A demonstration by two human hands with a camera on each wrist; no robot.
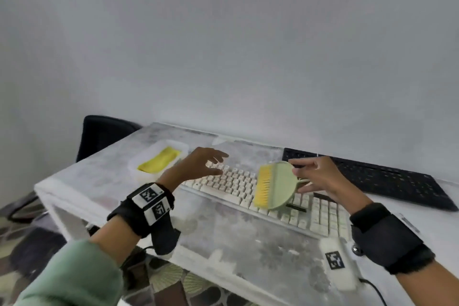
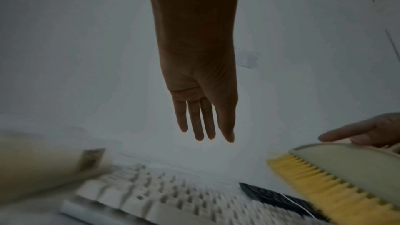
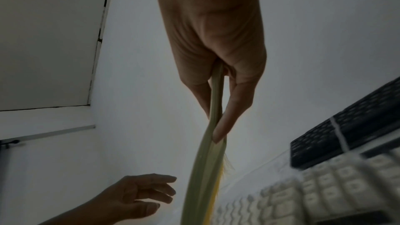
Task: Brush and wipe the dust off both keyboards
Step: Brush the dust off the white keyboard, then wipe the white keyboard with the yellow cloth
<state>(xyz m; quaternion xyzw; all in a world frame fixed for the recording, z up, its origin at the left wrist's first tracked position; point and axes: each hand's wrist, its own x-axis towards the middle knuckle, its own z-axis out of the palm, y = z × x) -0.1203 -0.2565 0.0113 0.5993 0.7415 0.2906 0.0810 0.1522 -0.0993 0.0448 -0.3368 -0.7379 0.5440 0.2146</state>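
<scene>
Early stage, judging by layout: right hand (image 1: 315,177) grips the green brush (image 1: 275,185) by its handle, yellow bristles hovering over the white keyboard (image 1: 238,185) at bench (image 1: 223,236) centre. Left hand (image 1: 198,165) hangs over its left end, fingers relaxed, holding nothing. Black keyboard (image 1: 387,179) just behind-right, untouched. Yellow cloth (image 1: 160,163) in its tray; wiping looks undone.

Black keyboard (image 1: 387,179) behind white keyboard (image 1: 250,189)
</scene>
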